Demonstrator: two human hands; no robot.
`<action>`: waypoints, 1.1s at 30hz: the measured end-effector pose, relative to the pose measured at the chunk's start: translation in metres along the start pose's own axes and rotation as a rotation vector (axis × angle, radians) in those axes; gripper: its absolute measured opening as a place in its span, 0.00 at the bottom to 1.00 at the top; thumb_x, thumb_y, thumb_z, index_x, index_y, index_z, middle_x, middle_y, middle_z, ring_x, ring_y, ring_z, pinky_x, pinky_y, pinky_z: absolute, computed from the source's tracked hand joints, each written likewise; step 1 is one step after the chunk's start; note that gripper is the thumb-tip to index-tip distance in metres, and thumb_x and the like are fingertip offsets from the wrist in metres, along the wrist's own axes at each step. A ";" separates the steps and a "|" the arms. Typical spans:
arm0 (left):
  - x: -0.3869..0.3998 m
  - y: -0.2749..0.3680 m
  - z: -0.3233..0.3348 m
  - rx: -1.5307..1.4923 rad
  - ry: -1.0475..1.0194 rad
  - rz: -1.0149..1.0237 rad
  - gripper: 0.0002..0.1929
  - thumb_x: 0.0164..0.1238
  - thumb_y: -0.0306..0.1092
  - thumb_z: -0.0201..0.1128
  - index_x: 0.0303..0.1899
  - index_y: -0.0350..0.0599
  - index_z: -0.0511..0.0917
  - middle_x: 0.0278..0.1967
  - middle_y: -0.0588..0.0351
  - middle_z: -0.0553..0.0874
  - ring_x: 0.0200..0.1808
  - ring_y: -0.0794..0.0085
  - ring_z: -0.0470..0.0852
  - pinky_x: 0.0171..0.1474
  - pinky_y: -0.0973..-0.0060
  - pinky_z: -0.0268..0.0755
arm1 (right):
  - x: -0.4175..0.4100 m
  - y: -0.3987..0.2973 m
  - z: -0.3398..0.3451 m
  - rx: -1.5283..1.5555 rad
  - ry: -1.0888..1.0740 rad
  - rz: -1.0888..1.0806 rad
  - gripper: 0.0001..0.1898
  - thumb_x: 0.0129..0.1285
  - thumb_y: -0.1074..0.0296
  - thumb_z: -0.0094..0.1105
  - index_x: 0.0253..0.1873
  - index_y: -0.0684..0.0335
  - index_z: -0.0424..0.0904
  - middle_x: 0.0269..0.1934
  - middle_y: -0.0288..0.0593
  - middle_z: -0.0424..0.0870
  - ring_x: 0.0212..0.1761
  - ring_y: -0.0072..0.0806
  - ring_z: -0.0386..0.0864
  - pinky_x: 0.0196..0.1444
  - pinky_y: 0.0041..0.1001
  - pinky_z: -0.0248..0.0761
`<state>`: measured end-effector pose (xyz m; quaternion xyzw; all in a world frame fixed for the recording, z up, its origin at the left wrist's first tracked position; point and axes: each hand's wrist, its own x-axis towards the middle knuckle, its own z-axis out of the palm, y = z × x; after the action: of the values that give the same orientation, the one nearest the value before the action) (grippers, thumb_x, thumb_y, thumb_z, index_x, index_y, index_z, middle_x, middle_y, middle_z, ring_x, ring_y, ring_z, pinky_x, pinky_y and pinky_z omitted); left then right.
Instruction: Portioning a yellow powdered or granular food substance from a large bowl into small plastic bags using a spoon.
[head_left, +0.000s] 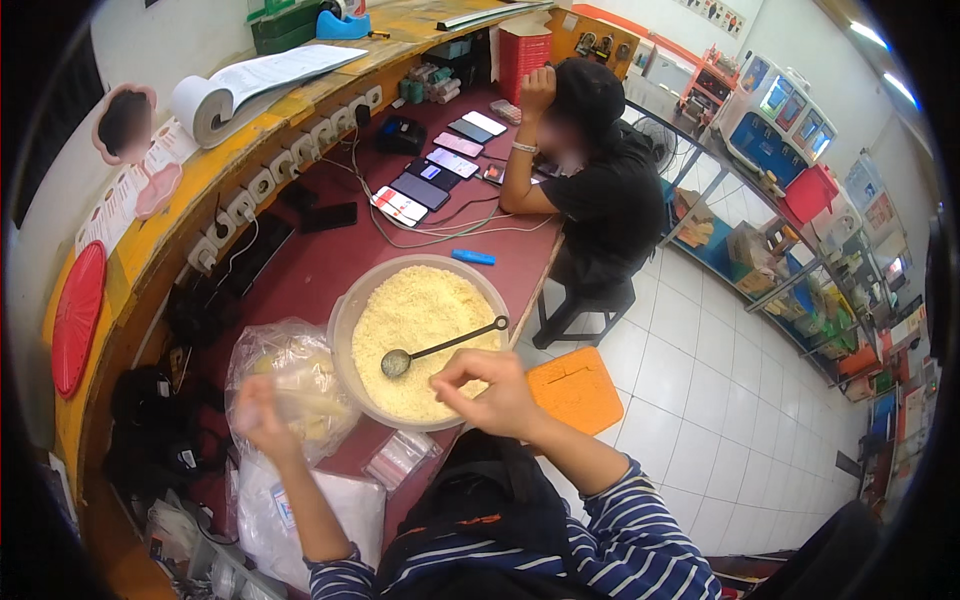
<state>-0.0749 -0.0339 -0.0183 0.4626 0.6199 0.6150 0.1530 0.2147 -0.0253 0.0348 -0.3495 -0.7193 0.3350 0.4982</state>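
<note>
A large translucent plastic tub holds pale yellow crumbly powder. On the powder lies a black long-handled measuring spoon, its handle reaching the right rim. Over the tub's front right edge, my right hand has thumb and fingers pinched, with nothing visible between them. My left hand, blurred, is above a big clear plastic bag containing small yellowish packets. A pale, blurred small plastic packet appears to be in its fingers. Small clear bags lie in a bundle before the tub.
A white plastic pack lies near the front. Several phones and cables are farther back, with a blue marker behind the tub. A seated person is at the table's right side. An orange stool stands beside me.
</note>
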 end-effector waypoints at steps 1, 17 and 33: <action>0.014 -0.006 -0.009 -0.002 -0.002 0.009 0.10 0.67 0.30 0.57 0.36 0.31 0.80 0.32 0.53 0.82 0.34 0.72 0.78 0.41 0.75 0.70 | -0.001 0.003 -0.004 0.045 0.037 0.123 0.03 0.58 0.76 0.64 0.34 0.69 0.81 0.27 0.42 0.84 0.27 0.24 0.82 0.32 0.21 0.74; -0.026 0.064 0.075 -0.534 -1.030 -0.365 0.22 0.69 0.35 0.48 0.60 0.33 0.70 0.37 0.54 0.81 0.31 0.76 0.78 0.33 0.80 0.69 | 0.015 0.023 0.030 -0.405 0.043 -0.279 0.08 0.54 0.70 0.65 0.40 0.56 0.82 0.31 0.35 0.79 0.33 0.31 0.80 0.32 0.28 0.74; -0.033 0.075 0.090 -0.142 -0.789 0.230 0.04 0.63 0.25 0.60 0.30 0.35 0.78 0.22 0.49 0.77 0.24 0.64 0.75 0.30 0.72 0.66 | 0.001 0.040 0.014 0.477 -0.155 0.383 0.12 0.62 0.67 0.65 0.28 0.63 0.72 0.19 0.31 0.73 0.19 0.15 0.70 0.21 0.19 0.62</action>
<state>0.0394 -0.0170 0.0197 0.7174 0.4142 0.4450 0.3403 0.2080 -0.0055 -0.0015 -0.3254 -0.5774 0.6077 0.4375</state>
